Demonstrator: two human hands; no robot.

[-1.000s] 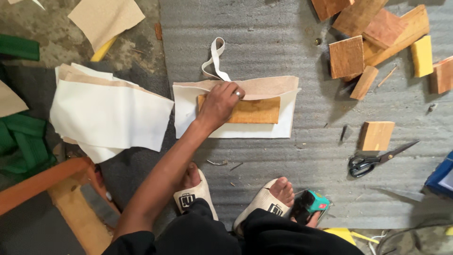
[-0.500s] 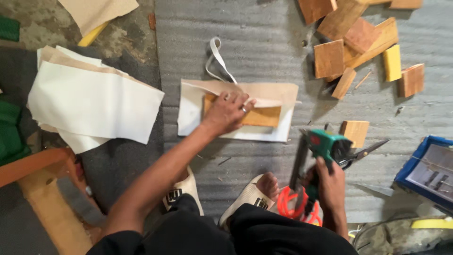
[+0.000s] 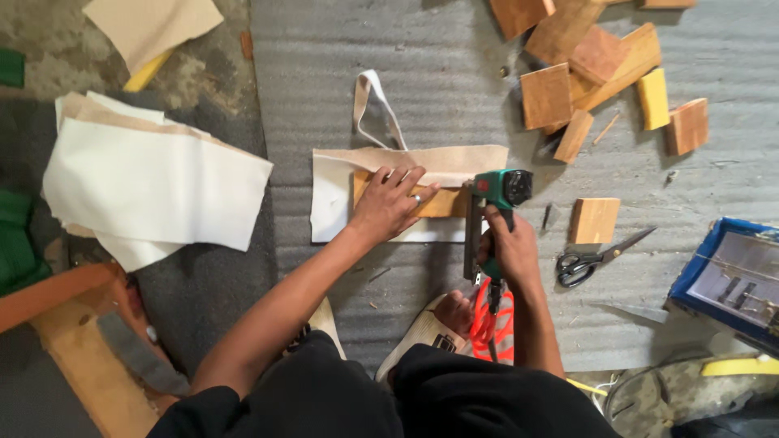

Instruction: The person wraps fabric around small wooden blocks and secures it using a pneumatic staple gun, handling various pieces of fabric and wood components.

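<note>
My left hand (image 3: 388, 204) presses flat on a wooden block (image 3: 445, 203) that lies on a cream piece of fabric (image 3: 333, 199) on the grey mat. The fabric's top edge is folded over the block. My right hand (image 3: 505, 247) grips a green pneumatic staple gun (image 3: 491, 203) by its handle, its head at the right end of the block. An orange coiled air hose (image 3: 487, 320) runs from the gun's handle down toward my lap.
Several wooden blocks (image 3: 584, 73) and a yellow foam piece (image 3: 653, 97) lie at the upper right. One block (image 3: 594, 219) and scissors (image 3: 592, 259) lie right of the gun. A blue box (image 3: 730, 280) sits far right. Stacked cream fabric (image 3: 154, 182) lies left.
My right hand has brought the staple gun up from near my knees to the right end of the block. My left hand has stayed on the block.
</note>
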